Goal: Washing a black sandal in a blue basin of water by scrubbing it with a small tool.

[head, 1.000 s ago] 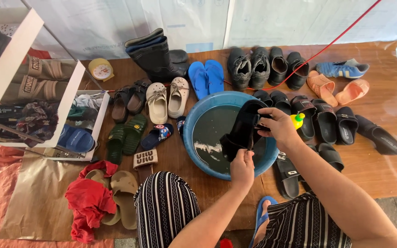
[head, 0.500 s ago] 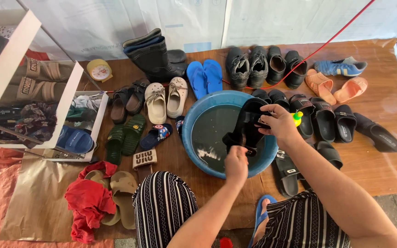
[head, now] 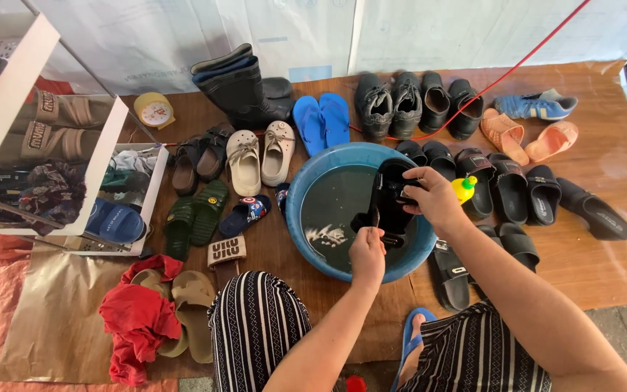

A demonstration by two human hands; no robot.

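A blue basin (head: pixel 306 190) of dark water stands on the wooden floor in front of my knees. Over its right half I hold a black sandal (head: pixel 388 205), tilted, its lower part near the water. My right hand (head: pixel 433 196) grips the sandal's upper end. My left hand (head: pixel 368 254) is closed at the sandal's lower end, with a thin stick-like handle poking up from the fist. A little foam floats on the water left of my left hand.
Many shoes ring the basin: black rubber boots (head: pixel 237 91), blue flip-flops (head: pixel 321 120), beige clogs (head: pixel 259 156), black slides (head: pixel 513 192), orange sandals (head: pixel 527 138). A small yellow bottle (head: pixel 464 189) stands at the basin's right rim. A white shelf (head: pixel 45 156) and a red cloth (head: pixel 136 323) are on the left.
The sandal has turned slightly in my hands over the basin. My left hand has shifted a little up along its lower end. The view is otherwise the same.
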